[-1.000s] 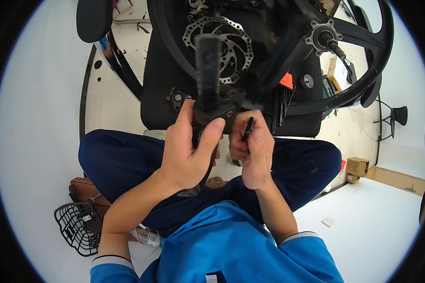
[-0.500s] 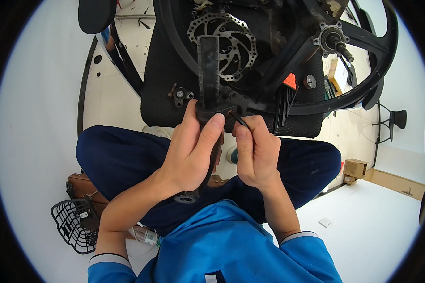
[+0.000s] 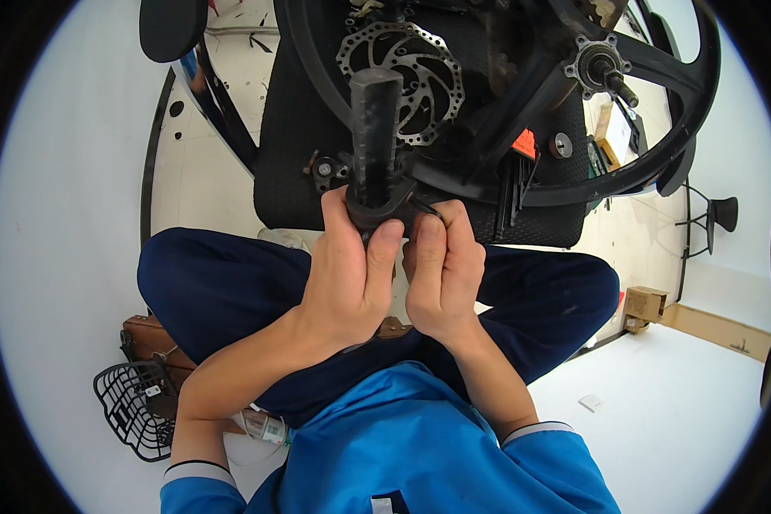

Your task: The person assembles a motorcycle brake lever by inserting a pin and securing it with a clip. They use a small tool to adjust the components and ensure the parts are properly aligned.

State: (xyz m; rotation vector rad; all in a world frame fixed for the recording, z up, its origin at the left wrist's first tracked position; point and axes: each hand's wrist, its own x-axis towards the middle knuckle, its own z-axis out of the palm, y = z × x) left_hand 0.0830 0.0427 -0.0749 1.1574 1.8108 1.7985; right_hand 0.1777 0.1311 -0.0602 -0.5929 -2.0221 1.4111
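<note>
In front of me is a black ribbed foot peg (image 3: 377, 128) on a dark arm, held over the edge of a black chair seat. My left hand (image 3: 347, 274) is closed around the base of the peg, its thumb pressed on the near side. A thin black hex key (image 3: 425, 207) runs from the peg's base to my right hand (image 3: 441, 270). The fingers of that hand are pinched on the key. Whether the key's tip sits in a bolt is hidden. Most of the arm below the peg is behind my hands.
On the seat (image 3: 295, 184) lie a brake disc (image 3: 441, 111), a spoked black wheel (image 3: 702, 86) with a protruding axle, a brake caliper (image 3: 327, 171), an orange-topped hex key set (image 3: 524, 144) and a round metal cap (image 3: 561, 145). A black wire basket (image 3: 133, 411) is at lower left.
The foot peg has tilted so that its end cap shows, and the arm's ringed lower end has gone out of sight. My right hand has moved left with the hex key, closer to my left hand.
</note>
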